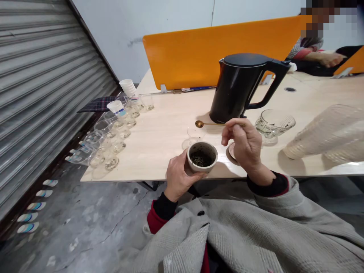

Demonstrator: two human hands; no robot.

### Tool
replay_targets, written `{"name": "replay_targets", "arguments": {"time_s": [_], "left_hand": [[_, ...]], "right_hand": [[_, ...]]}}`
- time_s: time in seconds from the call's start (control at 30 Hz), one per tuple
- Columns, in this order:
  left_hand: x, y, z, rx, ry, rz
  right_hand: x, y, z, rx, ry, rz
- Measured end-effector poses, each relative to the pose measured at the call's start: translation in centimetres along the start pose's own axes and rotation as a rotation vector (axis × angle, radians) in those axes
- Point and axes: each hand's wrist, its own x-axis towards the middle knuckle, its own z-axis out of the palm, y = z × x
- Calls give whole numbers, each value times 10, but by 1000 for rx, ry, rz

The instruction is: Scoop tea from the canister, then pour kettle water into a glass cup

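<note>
My left hand [179,172] is wrapped round a small pale jar [211,167] near the table's front edge. Dark dried leaves [201,157], like loose tea, lie inside it. Between the fingers of my right hand [246,144] is the handle of a small gold spoon [199,124]. Its bowl points left and sits above a clear plastic cup [196,132] behind the jar; whether the bowl carries leaves I cannot tell. Partly under my right hand lies a small round lid [232,152]. To the right stands a footed glass [274,123] with leaf bits in it.
A black electric kettle [236,89] stands behind my hands. Stacks of clear plastic cups [321,131] lie at right. Several cups with leaves [113,144] and stacked paper cups [127,88] line the left side. An orange divider [199,53] runs behind; another person's hand [332,59] shows beyond.
</note>
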Motion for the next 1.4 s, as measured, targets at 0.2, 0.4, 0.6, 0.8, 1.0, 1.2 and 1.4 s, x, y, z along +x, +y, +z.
{"name": "replay_targets", "arguments": {"time_s": [0.2,0.4,0.6,0.8,1.0,1.2,1.4], "left_hand": [[1,0,0,21,20,14],[1,-3,3,32,57,32],[0,-3,3,41,65,44],[1,-2,3,30,55,40],[-1,-6,5,26,60,43],[0,-5,4,14,41,39],[-1,-3,4,7,35,16]], "right_hand": [[9,-17,-53,-164,425,-91],[17,9,-113,-468,581,-5],[23,50,-133,-550,543,154],[17,48,-134,-597,490,214],[-30,0,-110,-714,350,23],[-60,22,-96,-1150,-355,24],[-58,53,-99,-1140,-445,-15]]}}
